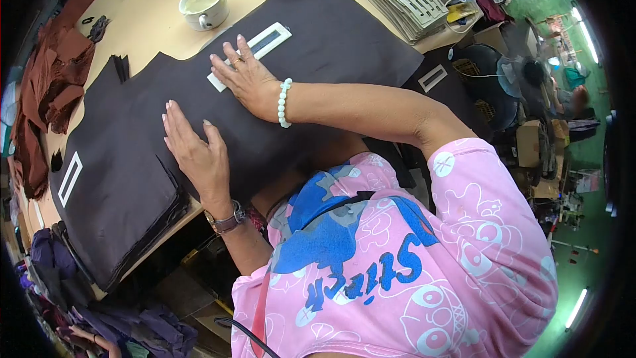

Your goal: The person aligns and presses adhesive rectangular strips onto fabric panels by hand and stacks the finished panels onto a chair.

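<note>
One slotted white template (271, 46) lies on the layered dark fabric (331, 33), partly beneath the right hand (248, 83), fingers spread. Left hand (199, 152): flattened over the fabric, thumb apart. Template should handle light and stiff; hold by its long edges. Fabric: presumably soft, pliable.

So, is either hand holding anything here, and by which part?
Nothing seems gripped: the right hand lies flat, fingers across the middle of the white rectangular frame; the left hand is open over the dark fabric.
</note>
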`<state>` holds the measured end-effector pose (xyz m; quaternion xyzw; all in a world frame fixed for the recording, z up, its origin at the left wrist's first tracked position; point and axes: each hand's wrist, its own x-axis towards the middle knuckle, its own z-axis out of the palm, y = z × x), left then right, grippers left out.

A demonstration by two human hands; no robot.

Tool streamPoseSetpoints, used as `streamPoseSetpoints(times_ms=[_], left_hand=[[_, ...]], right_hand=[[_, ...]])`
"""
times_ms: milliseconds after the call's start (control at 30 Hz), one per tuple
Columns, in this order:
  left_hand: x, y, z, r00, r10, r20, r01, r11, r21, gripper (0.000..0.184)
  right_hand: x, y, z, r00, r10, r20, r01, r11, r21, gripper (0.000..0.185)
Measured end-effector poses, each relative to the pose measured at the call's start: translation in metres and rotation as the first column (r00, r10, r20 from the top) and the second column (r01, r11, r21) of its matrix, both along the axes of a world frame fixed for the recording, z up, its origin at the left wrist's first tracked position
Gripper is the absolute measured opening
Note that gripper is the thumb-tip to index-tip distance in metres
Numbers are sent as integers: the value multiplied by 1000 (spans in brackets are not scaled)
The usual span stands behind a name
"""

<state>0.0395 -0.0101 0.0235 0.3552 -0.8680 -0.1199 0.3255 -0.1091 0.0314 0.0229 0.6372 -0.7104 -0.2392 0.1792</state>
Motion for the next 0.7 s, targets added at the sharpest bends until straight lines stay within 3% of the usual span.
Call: streamPoseSetpoints(times_ms=[167, 267, 333, 400, 433, 500, 567, 633, 700], left_hand=[[5, -1, -1, 1000, 15, 4, -15, 1000, 4, 57], [7, -1, -7, 997, 15, 69, -16, 1000, 11, 57], [9, 0, -15, 984, 19, 176, -28, 998, 51, 57], [10, 1, -20, 972, 27, 235, -40, 998, 53, 56], [10, 2, -22, 969, 36, 244, -46, 998, 36, 56], [10, 3, -23, 963, 59, 262, -64, 998, 9, 55], [8, 3, -22, 958, 72, 278, -71, 997, -12, 54], [8, 3, -20, 948, 71, 309, -78, 997, 10, 55], [7, 3, -20, 948, 73, 311, -77, 997, 2, 54]], right_hand=[[-1, -1, -2, 995, 41, 91, -40, 999, -13, 57], [-10, 4, -2, 959, 83, 270, -75, 996, -38, 56], [-26, 7, 0, 835, 100, 541, -112, 994, -12, 56], [-45, 11, 8, 624, 50, 780, -143, 988, 51, 57], [-51, 15, 15, 632, 32, 774, -108, 993, 48, 59], [-61, 30, 18, 854, -50, 519, 36, 999, 37, 57], [-66, 38, 16, 967, -128, 221, 126, 992, 21, 56], [-69, 44, 14, 983, -164, -89, 167, 986, 30, 55], [-73, 49, 15, 966, -151, -208, 166, 985, 56, 53]])
